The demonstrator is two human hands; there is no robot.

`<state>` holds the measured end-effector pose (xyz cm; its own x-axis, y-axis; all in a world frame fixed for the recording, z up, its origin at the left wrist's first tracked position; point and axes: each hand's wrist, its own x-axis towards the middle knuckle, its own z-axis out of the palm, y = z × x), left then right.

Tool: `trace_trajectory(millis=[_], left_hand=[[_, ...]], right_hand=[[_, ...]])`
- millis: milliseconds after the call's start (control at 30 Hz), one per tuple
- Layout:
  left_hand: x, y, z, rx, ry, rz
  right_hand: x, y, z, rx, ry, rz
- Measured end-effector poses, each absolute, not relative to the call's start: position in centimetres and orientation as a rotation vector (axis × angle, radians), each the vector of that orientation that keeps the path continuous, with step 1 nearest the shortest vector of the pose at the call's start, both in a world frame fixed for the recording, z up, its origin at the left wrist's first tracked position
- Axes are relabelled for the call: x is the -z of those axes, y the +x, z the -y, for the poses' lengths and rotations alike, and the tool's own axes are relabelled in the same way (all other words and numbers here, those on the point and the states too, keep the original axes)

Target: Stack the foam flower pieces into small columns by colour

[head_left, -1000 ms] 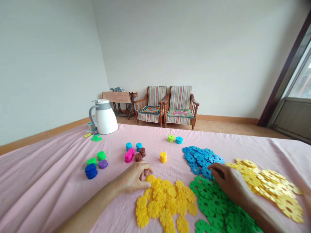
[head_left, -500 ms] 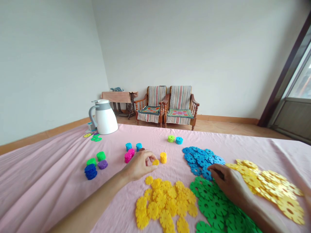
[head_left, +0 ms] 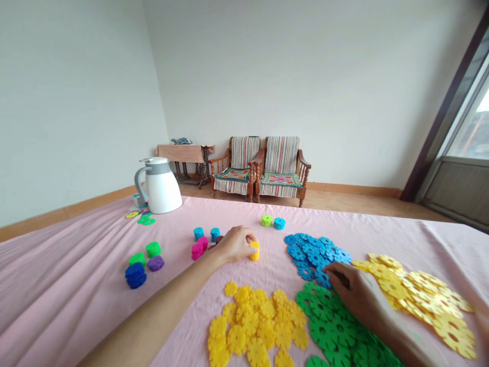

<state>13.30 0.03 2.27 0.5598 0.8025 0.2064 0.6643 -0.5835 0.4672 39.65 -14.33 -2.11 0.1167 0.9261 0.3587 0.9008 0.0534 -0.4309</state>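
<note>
My left hand (head_left: 239,244) pinches a small yellow notched disc (head_left: 254,245) at the top of a short yellow stack (head_left: 254,257). Thumb and fingertips hide part of that stack. Over the border between the blue notched discs (head_left: 313,251) and the green notched discs (head_left: 332,318) rests my right hand (head_left: 353,285). Its fingers are curled together, and whatever lies in them is hidden. Small yellow discs (head_left: 255,321) are spread in a loose pile nearer to me, below my left hand.
Larger yellow discs (head_left: 412,285) lie at the right. Small stacks stand about: dark blue (head_left: 135,276), purple (head_left: 155,263), pink (head_left: 197,251), lime (head_left: 266,220) and light blue (head_left: 279,223). A white jug (head_left: 162,189) stands at the back left on the pink cloth (head_left: 183,316).
My left hand has moved slightly right and up, bringing its yellow disc from beside the yellow stack onto its top. My right hand stays over the blue and green discs.
</note>
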Motion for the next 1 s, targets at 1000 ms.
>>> trace_trajectory(millis=[1000], left_hand=[[-2.4,8.3,3.9,-0.458,2.585,-0.994]], right_hand=[[2.3,39.7,14.3,-0.077,-1.818,1.763]])
